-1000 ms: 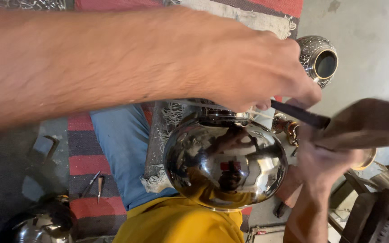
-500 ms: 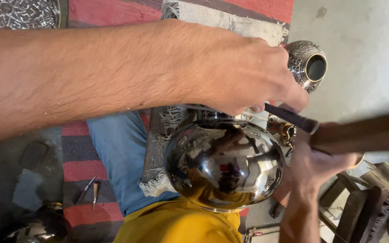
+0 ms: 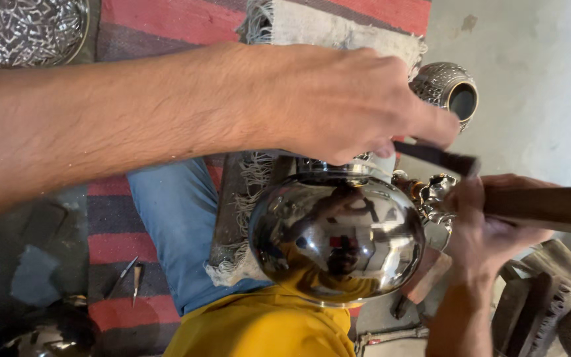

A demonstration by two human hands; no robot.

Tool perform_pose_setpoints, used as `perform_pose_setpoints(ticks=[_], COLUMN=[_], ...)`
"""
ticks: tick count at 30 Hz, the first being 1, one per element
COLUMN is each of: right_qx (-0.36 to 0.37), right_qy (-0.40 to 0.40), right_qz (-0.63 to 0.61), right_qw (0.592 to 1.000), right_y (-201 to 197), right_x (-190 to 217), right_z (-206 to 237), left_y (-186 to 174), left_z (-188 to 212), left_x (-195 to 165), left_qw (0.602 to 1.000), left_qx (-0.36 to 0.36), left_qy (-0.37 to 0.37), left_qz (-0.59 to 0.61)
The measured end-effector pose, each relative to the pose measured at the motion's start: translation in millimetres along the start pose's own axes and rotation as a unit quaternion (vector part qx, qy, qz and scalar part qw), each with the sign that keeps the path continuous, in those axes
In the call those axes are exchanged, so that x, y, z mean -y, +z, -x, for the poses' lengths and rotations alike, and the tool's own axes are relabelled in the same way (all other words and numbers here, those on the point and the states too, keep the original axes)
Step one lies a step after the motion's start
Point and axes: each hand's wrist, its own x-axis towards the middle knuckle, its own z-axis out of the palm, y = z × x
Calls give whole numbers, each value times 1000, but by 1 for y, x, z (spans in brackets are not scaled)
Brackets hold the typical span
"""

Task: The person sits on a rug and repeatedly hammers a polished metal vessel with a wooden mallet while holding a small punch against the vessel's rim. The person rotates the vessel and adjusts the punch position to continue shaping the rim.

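Roughly centre, polished metal pot [image 3: 336, 231] rests in the person's lap. Left hand [image 3: 345, 99] pinches a dark chisel [image 3: 436, 157] at its neck. Right hand [image 3: 490, 228] grips a wooden handle [image 3: 543, 206]. Pot looks hard, slippery, dentable; hold by the neck.

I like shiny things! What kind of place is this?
Probably a metalworker's floor workshop: a round, mirror-polished silver metal pot is being worked, an engraved silver vase stands nearby, and small metal hand tools lie on the red striped rug.

Striped rug [image 3: 338, 16] on concrete floor [image 3: 536, 99]; engraved pot [image 3: 445, 87], perhaps small tools [image 3: 130, 277].
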Motion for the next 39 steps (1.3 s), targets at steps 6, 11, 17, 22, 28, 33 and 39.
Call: perform_pose_setpoints(ticks=[6,11,17,22,28,33,39], right_qx=[-82,-57,-50,5,55,-16,-95], right_qy=[51,32,-16,-29,-51,-22,-135], right_qz=[-198,-41,-32,-71,-28,-150,-32], right_qw=[975,997,998,997,997,988,986], right_y=[-6,8,12,-6,-29,-20,4], right_x=[28,52,43,15,7,4,15], right_z=[-16,-11,1,-4,-18,-7,4], left_y=[-1,-6,-11,-5,12,8,-1], left_z=[6,4,2,13,27,28,26], left_x=[-3,-7,-8,-1,9,9,7], left_qw=[1000,999,998,998,996,995,997], left_qx=[-20,10,47,26,-75,-86,-9], left_qy=[-6,23,14,22,39,54,63], left_qz=[-18,-34,-48,-48,-10,-20,-52])
